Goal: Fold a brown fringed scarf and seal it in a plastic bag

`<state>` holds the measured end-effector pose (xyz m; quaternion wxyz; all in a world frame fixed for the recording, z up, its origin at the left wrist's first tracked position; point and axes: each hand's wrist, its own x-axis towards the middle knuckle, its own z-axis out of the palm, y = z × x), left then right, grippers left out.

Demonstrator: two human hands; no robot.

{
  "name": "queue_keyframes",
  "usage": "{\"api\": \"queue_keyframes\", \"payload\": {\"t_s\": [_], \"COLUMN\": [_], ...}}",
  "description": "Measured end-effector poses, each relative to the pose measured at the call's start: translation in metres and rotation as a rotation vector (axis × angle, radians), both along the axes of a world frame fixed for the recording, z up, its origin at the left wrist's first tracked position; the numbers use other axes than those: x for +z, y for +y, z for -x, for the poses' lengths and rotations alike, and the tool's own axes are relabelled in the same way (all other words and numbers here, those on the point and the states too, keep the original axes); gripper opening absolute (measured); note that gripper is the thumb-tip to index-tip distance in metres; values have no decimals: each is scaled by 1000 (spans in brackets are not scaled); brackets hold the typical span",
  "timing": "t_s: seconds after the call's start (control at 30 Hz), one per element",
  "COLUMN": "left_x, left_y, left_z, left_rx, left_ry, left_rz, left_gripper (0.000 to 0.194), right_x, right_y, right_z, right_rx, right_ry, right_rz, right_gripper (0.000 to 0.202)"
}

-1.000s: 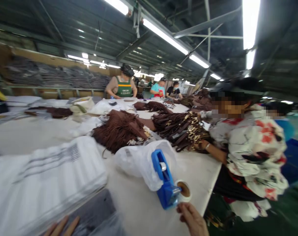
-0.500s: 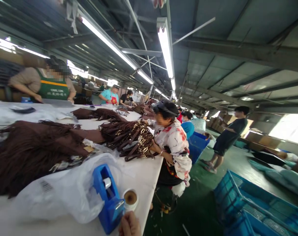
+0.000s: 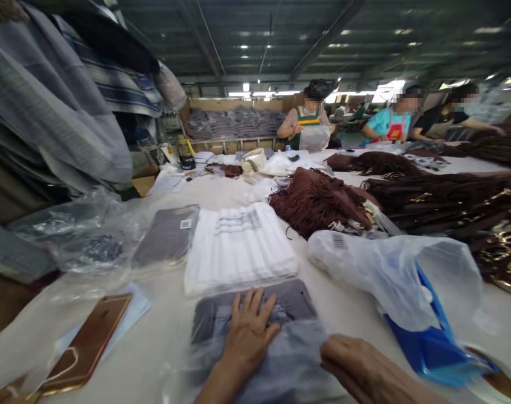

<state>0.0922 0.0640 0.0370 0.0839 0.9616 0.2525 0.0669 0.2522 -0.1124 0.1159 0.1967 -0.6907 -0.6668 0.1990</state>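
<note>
At the bottom centre of the frame the left hand (image 3: 249, 331) lies flat and open, fingers spread, pressing on a folded grey garment in a clear plastic bag (image 3: 264, 336) that rests on the pale worktop (image 3: 163, 336). The right hand (image 3: 356, 367) comes in from the lower right, loosely curled, its fingertips at the edge of the same bag — I cannot tell whether it pinches the plastic.

Just above the grey garment sits a stack of white bags with printed barcodes (image 3: 238, 247), and to its left another bagged grey garment (image 3: 167, 235). In the lower left a rose-gold phone (image 3: 89, 342) lies on a sheet of paper. At lower right a blue tape dispenser (image 3: 432, 342) is half covered by a crumpled translucent bag (image 3: 390, 269). Brown fringed pieces (image 3: 318, 199) are heaped right of centre — more stretch along the right edge. Across the worktop, in the upper right, three people (image 3: 308, 120) work.
</note>
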Motion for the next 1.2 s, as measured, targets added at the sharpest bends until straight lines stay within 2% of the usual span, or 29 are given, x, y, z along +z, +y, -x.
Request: {"api": "queue_keyframes", "payload": {"t_s": [0.07, 0.17, 0.3, 0.43, 0.53, 0.6, 0.67, 0.7, 0.8, 0.87, 0.93, 1.0, 1.07, 1.13, 1.2], "left_x": [1, 1, 0, -3, -4, -5, -5, -5, -5, -1, 9, 24, 39, 49, 48], "left_y": [-1, -1, 0, -1, 0, 1, 1, 0, -1, -1, 3, 12, 22, 31, 37], "left_z": [0, 3, 2, 1, 2, 3, 3, 3, 0, -2, 0, 12, 35, 66, 96], "left_rx": [-12, -11, -10, -21, -20, -17, -18, -15, 20, 46, 15, -44, -72, -23, 95], "left_ry": [-27, -45, -58, -61, -73, -75, -76, -80, -93, -91, -67, -21, 56, 118, 104], "left_rz": [-2, -4, -21, -44, -65, -64, -45, -28, 55, 115, 182, 260, 310, 285, 205], "left_gripper": [54, 56, 57, 58, 59, 59, 58, 56, 49, 48, 48, 52, 66, 83, 78], "right_x": [7, 0, -18, -33, -41, -46, -55, -61, -88, -106, -119, -125, -126, -125, -124], "right_y": [33, 69, 94, 108, 103, 89, 69, 58, 34, 27, 27, 30, 32, 33, 33], "right_z": [-3, -14, -21, -30, -43, -46, -37, -27, 8, 29, 40, 42, 39, 37, 36], "right_rx": [135, 223, 194, 62, -95, -196, -259, -271, -160, -100, -102, -127, -125, -111, -105], "right_ry": [-61, -63, -25, -44, -107, -156, -213, -261, -518, -700, -778, -759, -725, -729, -763], "right_rz": [88, 129, 162, 204, 190, 152, 5, -129, -564, -645, -608, -590, -594, -607, -621], "right_gripper": [24, 20, 19, 15, 17, 12, 11, 17, 30, 45, 56, 61, 65, 67, 68]}}
